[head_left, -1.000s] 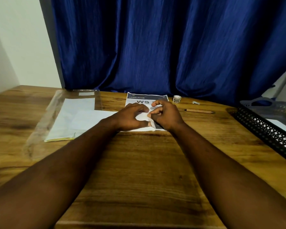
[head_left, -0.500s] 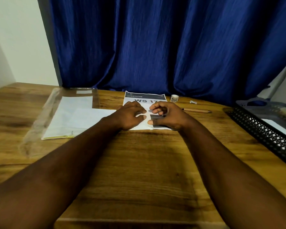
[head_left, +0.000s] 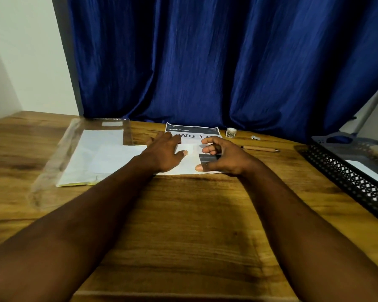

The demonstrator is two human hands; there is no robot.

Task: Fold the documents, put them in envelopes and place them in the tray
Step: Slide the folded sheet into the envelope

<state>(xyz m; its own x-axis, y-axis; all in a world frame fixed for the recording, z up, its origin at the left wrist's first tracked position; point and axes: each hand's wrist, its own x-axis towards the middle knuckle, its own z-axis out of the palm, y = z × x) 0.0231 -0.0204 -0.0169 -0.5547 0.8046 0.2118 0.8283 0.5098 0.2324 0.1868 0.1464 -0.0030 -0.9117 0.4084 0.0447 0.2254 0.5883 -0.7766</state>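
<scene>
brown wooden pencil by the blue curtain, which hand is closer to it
Right. The right hand, gripping the printed white paper document, sits just left of the brown wooden pencil; the left hand presses the same sheet farther left, beyond the right hand.

The wooden table (head_left: 183, 225) fills the lower frame. At centre left lies a clear plastic sleeve (head_left: 52, 171) with white sheets (head_left: 96, 158). At centre lies a printed document (head_left: 192, 131). To its right: a small round container (head_left: 229, 132), a pen (head_left: 260, 148), and at the right edge a black mesh tray (head_left: 347, 177).
</scene>
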